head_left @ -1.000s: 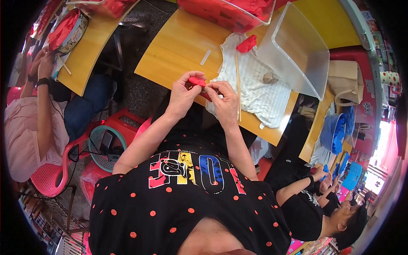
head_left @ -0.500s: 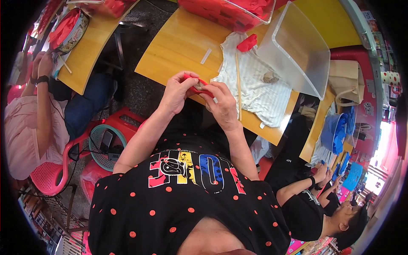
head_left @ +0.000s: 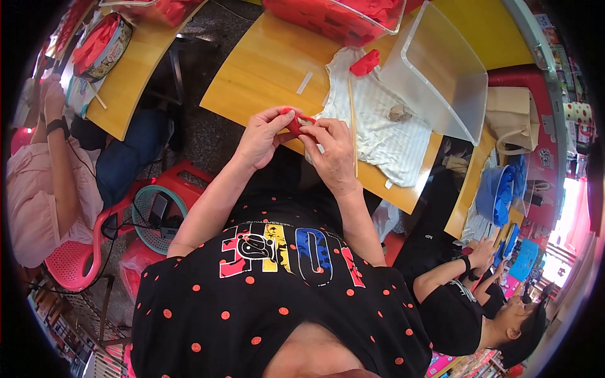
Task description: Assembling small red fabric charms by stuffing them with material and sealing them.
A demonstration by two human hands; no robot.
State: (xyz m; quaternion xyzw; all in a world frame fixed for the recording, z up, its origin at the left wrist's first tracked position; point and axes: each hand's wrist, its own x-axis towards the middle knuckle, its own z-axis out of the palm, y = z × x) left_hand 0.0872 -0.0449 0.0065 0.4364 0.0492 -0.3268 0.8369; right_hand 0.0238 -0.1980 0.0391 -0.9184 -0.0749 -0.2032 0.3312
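Note:
My left hand [head_left: 265, 133] is closed on the left side of a small red fabric pouch [head_left: 293, 126], above the near edge of the yellow table. The fingers of my right hand [head_left: 334, 154] pinch the pouch's right side at its opening. Something pale shows in that opening; what it is I cannot make out. Beyond my right hand a white striped garment [head_left: 403, 148] lies spread on the tabletop. On it are a thin wooden stick [head_left: 353, 120], a greyish-brown clump [head_left: 399, 113] and another small red fabric piece [head_left: 365, 63].
A clear plastic bin [head_left: 435, 82] rests on its side at the far right. Behind the table's far edge stands a clear box [head_left: 334, 22] full of red fabric. One person [head_left: 50, 183] sits at the left, another [head_left: 460, 315] at the right by a blue-filled container [head_left: 495, 195].
My right hand has shifted slightly down, and the pouch is turned so its opening shows more. The left person's hands have moved away from the table edge.

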